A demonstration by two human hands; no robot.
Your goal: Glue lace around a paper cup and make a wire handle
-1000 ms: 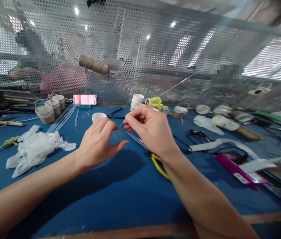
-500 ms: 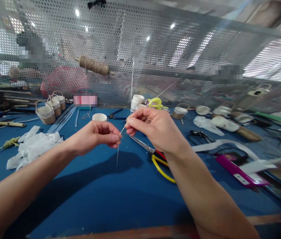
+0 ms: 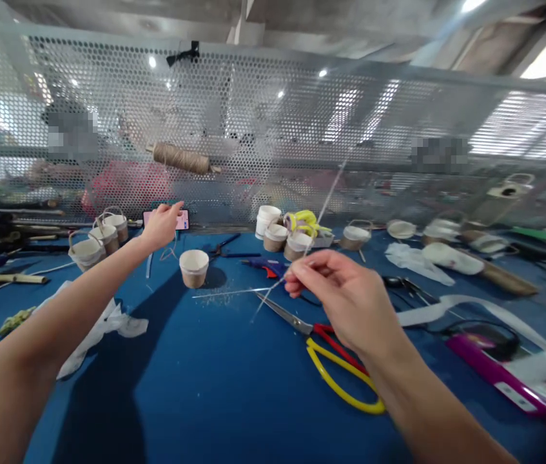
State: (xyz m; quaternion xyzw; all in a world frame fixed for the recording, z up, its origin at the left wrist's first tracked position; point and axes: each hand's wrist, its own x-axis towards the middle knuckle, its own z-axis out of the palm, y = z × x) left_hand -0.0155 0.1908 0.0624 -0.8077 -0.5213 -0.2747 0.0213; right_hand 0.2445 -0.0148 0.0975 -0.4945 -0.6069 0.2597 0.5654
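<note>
My right hand (image 3: 333,290) pinches thin white wires (image 3: 333,188) between thumb and fingertips. One strand slants up to the right and another (image 3: 229,294) points left; a short end hangs below the fingers. My left hand (image 3: 162,225) is held out at the back left with its index finger stretched, at a phone (image 3: 183,220) with a lit screen. It holds nothing, and whether it touches the screen I cannot tell. Beneath my right hand lie scissors (image 3: 323,351) with red and yellow handles. A small paper-and-burlap cup (image 3: 194,269) stands between my hands.
A blue glue gun (image 3: 270,266) and pliers (image 3: 224,248) lie behind the scissors. Several small baskets (image 3: 103,236) line the back. A twine spool (image 3: 180,158) hangs on the perforated metal screen (image 3: 253,122). White cloth strips (image 3: 113,325) lie left, a purple device (image 3: 499,374) right.
My left hand has let go of the wire and moved back and left to the phone. My right hand, still holding the wires, now appears lower and further right. The view has tilted up.
</note>
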